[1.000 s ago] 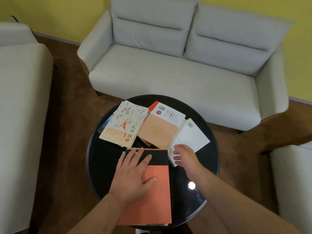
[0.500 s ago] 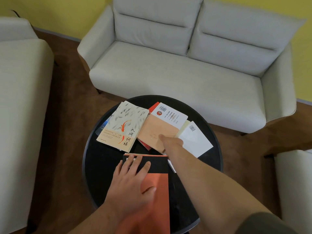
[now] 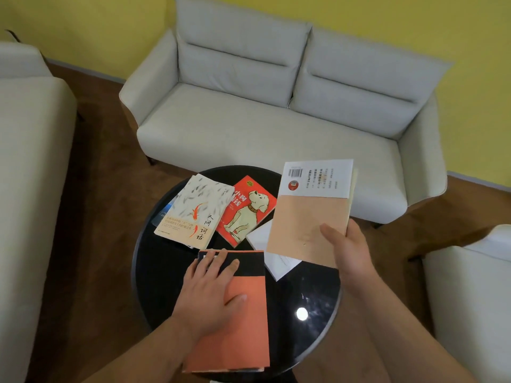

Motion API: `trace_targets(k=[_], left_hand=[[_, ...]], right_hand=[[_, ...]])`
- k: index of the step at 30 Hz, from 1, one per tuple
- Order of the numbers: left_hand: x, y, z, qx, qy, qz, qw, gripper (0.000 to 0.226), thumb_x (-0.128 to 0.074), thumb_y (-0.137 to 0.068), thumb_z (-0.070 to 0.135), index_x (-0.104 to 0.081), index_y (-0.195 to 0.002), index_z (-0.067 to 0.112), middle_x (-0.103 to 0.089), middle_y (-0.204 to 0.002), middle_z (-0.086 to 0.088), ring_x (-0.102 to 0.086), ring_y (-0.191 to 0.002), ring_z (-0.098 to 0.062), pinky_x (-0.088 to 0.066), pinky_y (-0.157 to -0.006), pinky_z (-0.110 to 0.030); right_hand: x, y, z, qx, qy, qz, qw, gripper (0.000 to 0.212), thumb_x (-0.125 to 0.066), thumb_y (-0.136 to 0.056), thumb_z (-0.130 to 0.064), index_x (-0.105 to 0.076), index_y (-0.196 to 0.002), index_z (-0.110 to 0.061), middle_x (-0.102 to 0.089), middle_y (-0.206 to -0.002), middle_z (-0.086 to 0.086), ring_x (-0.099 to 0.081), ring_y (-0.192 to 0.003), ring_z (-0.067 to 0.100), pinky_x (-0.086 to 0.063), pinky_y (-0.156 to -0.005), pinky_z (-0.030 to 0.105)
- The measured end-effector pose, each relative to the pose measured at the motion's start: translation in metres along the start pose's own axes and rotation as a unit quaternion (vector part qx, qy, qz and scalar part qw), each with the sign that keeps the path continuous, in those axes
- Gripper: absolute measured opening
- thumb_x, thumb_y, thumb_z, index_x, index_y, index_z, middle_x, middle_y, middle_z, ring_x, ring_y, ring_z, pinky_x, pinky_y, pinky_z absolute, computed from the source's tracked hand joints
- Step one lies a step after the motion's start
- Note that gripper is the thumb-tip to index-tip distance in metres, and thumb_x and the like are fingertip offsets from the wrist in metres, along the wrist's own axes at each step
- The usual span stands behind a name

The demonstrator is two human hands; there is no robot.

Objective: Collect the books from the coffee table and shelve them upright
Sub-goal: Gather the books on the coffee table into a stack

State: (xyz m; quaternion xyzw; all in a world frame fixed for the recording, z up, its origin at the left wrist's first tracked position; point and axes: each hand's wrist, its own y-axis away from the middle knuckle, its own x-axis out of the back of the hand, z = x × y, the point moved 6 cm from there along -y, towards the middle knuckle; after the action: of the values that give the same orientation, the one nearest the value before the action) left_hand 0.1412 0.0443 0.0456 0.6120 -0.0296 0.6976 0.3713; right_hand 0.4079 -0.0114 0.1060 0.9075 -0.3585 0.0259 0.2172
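Observation:
My right hand grips a peach-and-white book by its lower right corner and holds it lifted above the round black coffee table. My left hand lies flat, fingers spread, on an orange-and-black book at the table's near edge. On the table lie a cream book with fish, a red book with a dog and a white book, partly under the lifted one. A blue book's edge peeks out beneath the cream one.
A light grey two-seat sofa stands behind the table. Another pale sofa sits to the left, and an armchair to the right. Brown floor surrounds the table. No shelf is in view.
My right hand has taken hold of the peach-and-white book and raised it off the pile to the right, uncovering the red dog book. My left hand stays on the orange book.

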Motion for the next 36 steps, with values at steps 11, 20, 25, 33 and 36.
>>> trace_targets(k=[11,20,25,33,36], left_hand=[[0.056,0.063,0.031,0.083,0.746,-0.027,0.66,0.03,-0.049,-0.101,0.04,-0.07,-0.114,0.023,-0.077,-0.11,-0.002,-0.073,-0.1,-0.02,-0.054,-0.091,-0.043],[0.017,0.092,0.025,0.107,0.65,-0.044,0.751,0.036,-0.062,-0.095,0.006,-0.055,-0.12,0.03,-0.07,-0.119,0.004,-0.065,-0.113,-0.018,-0.052,-0.102,-0.047],[0.003,0.098,0.022,0.141,0.657,-0.034,0.74,0.028,-0.062,-0.094,0.002,-0.059,-0.116,0.02,-0.07,-0.118,-0.004,-0.067,-0.107,-0.02,-0.055,-0.089,-0.037],[0.03,0.106,0.066,0.059,0.643,-0.065,0.761,0.038,-0.062,-0.088,0.059,-0.055,-0.122,0.045,-0.068,-0.106,0.025,-0.063,-0.103,0.002,-0.053,-0.087,-0.025],[0.03,0.106,0.067,0.072,0.739,-0.138,0.655,0.064,-0.06,-0.072,0.073,-0.064,-0.124,0.036,-0.076,-0.112,0.0,-0.073,-0.105,-0.023,-0.057,-0.091,-0.045]], right_hand=[[-0.016,0.128,0.005,-0.097,-0.11,-0.196,0.97,0.047,-0.071,-0.082,-0.02,-0.055,-0.126,-0.014,-0.077,-0.107,0.015,-0.077,-0.093,0.033,-0.064,-0.068,0.037],[-0.011,0.143,0.032,-0.1,-0.065,-0.19,0.975,0.046,-0.061,-0.091,-0.048,-0.063,-0.124,-0.016,-0.076,-0.113,0.014,-0.073,-0.105,0.039,-0.055,-0.097,0.06],[0.002,0.146,0.033,-0.057,0.006,-0.133,0.989,0.053,-0.076,-0.081,-0.052,-0.063,-0.119,-0.017,-0.078,-0.106,0.005,-0.077,-0.095,0.029,-0.059,-0.09,0.059],[-0.015,0.167,0.003,0.07,0.206,-0.097,0.971,0.031,-0.08,-0.084,-0.033,-0.064,-0.109,-0.027,-0.07,-0.099,-0.008,-0.069,-0.091,0.009,-0.057,-0.067,0.022],[-0.038,0.176,0.001,0.076,0.2,-0.166,0.963,0.024,-0.08,-0.084,-0.03,-0.066,-0.103,-0.03,-0.072,-0.097,-0.007,-0.069,-0.09,0.011,-0.058,-0.066,0.025]])
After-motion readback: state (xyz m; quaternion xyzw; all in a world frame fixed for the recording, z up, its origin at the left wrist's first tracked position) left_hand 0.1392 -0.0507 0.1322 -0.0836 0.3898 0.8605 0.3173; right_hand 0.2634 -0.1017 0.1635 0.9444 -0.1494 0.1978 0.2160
